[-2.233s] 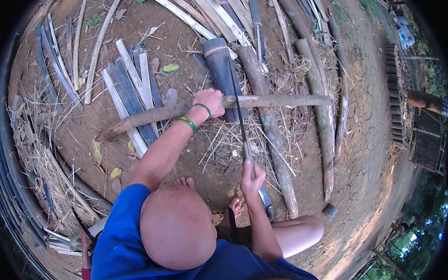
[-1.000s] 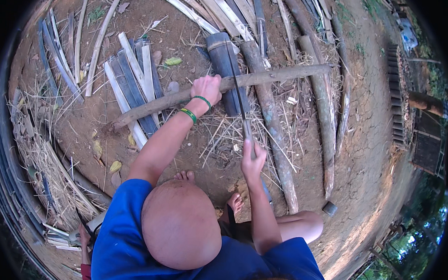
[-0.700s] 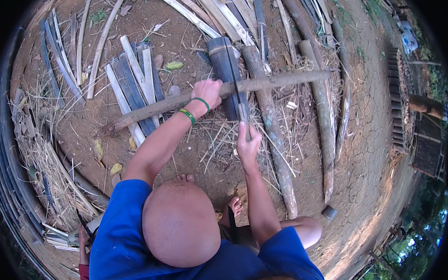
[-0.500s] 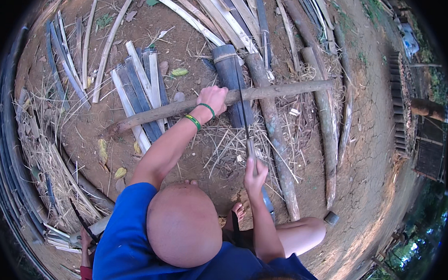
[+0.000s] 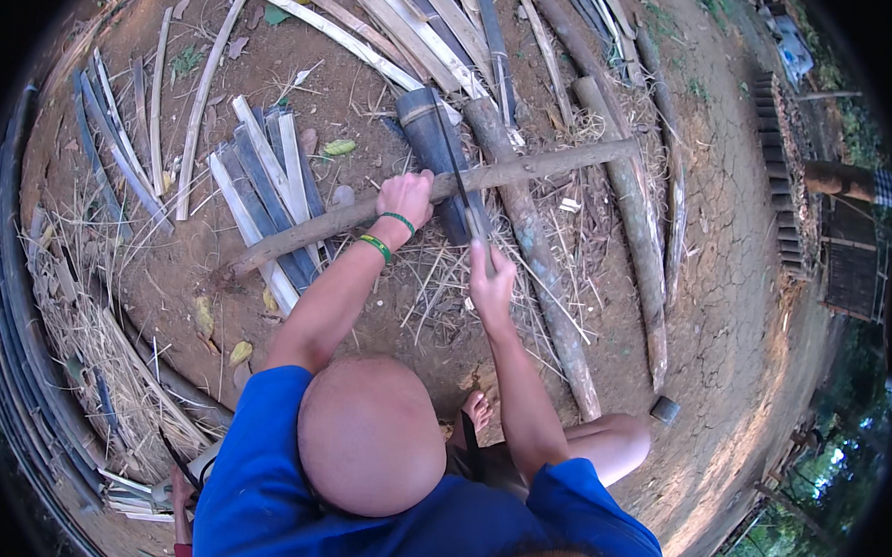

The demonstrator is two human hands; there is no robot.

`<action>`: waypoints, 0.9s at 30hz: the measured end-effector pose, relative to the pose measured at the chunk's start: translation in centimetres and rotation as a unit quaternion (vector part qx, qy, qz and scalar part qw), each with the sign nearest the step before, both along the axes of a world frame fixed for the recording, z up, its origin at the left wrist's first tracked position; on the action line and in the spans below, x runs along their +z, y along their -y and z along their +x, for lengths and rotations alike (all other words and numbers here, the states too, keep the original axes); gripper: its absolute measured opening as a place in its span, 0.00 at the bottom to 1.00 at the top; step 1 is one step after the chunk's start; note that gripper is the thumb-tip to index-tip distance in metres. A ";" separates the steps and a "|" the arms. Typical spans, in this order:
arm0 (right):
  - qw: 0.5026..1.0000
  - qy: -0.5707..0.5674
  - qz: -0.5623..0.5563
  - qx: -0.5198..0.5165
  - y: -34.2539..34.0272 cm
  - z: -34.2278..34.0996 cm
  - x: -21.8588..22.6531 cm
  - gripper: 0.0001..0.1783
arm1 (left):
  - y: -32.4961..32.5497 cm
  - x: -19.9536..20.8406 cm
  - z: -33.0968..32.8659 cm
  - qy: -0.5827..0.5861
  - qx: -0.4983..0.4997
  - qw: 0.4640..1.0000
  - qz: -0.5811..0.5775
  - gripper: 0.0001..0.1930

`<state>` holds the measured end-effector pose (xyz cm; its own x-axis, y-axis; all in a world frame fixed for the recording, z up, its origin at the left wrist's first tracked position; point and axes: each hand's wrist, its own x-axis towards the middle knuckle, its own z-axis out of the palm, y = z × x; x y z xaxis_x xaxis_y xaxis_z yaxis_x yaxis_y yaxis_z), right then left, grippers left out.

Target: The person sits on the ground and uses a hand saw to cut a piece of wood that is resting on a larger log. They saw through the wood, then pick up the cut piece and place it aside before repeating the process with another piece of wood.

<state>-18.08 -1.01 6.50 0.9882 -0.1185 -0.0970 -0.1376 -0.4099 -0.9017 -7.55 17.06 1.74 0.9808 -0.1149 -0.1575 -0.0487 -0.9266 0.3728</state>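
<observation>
My left hand (image 5: 406,198), with green and yellow bands at the wrist, is closed around a long thin wooden pole (image 5: 561,163). The pole lies slantwise across a short dark bamboo tube (image 5: 418,115) and the logs beside it. My right hand (image 5: 492,283) grips the handle of a long, narrow, dark-bladed knife (image 5: 450,144). Its blade points away from me along the tube's upper side and crosses the pole just right of my left hand. Whether the edge is in the bamboo, I cannot tell.
Split bamboo strips (image 5: 270,196) lie left of the tube, and more slats (image 5: 427,29) beyond it. Logs (image 5: 537,248) stretch along the right. Straw (image 5: 114,354) and long dark bamboo poles (image 5: 24,360) line the left. Another person's hand (image 5: 180,491) shows at lower left.
My right hand and the knife have moved forward and left, the handle now close to the tube's near end. My left hand stays on the pole. The whole view has shifted slightly.
</observation>
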 end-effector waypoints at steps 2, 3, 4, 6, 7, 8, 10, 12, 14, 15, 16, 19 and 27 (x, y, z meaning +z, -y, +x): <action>0.998 0.046 0.025 -0.018 2.9 -8.4 1.4 0.16 | -0.2 0.2 0.0 0.001 -0.002 1.000 0.014 0.17; 0.999 0.053 0.009 -0.008 3.4 -7.6 0.5 0.16 | 0.2 -0.1 0.0 0.012 -0.001 1.000 0.020 0.17; 0.999 0.048 -0.011 -0.006 3.2 -8.0 -0.2 0.16 | 0.6 -0.7 -1.3 0.010 -0.008 1.000 0.021 0.17; 0.999 0.030 -0.027 -0.003 1.3 -4.5 -1.3 0.17 | 1.0 -1.3 -1.0 0.047 0.012 0.999 -0.008 0.17; 0.998 0.054 -0.020 0.003 0.7 -1.3 -2.3 0.17 | 1.1 -1.7 -0.7 0.065 0.021 0.998 -0.015 0.17; 0.998 0.061 -0.005 0.000 -0.2 -0.9 -1.9 0.17 | -0.1 -2.3 -0.4 0.085 0.038 0.996 -0.008 0.17; 0.998 0.064 0.001 -0.008 0.7 -0.6 -0.5 0.17 | -0.3 0.3 -0.6 0.046 -0.007 0.999 -0.023 0.19; 0.999 0.042 -0.017 0.007 2.0 -1.7 -1.5 0.16 | -0.7 1.0 -0.8 -0.031 -0.016 0.998 -0.048 0.21; 1.000 0.023 0.003 -0.001 1.9 -2.6 -1.8 0.16 | -2.0 0.6 0.2 -0.139 0.015 0.988 -0.072 0.23; 0.999 0.032 0.006 0.007 1.9 -2.7 -1.9 0.17 | -2.0 1.3 0.3 -0.161 -0.002 0.983 -0.089 0.22; 1.000 0.017 0.003 0.005 1.5 -3.0 -1.0 0.16 | -1.9 0.8 -0.4 -0.129 0.001 0.990 -0.059 0.20; 0.999 -0.028 -0.019 -0.001 3.1 -6.3 1.4 0.16 | -0.4 0.3 -2.4 -0.039 0.008 0.999 -0.008 0.16; 0.999 -0.027 -0.036 0.008 1.8 -4.0 1.2 0.17 | -0.2 -0.1 -3.6 -0.014 -0.017 0.999 -0.026 0.15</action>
<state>-22.05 -2.82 7.69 0.9837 -0.1111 -0.1416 -0.1777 -0.4754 -0.8616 -11.17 17.25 1.60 0.9715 -0.1576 -0.1769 -0.0699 -0.9041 0.4215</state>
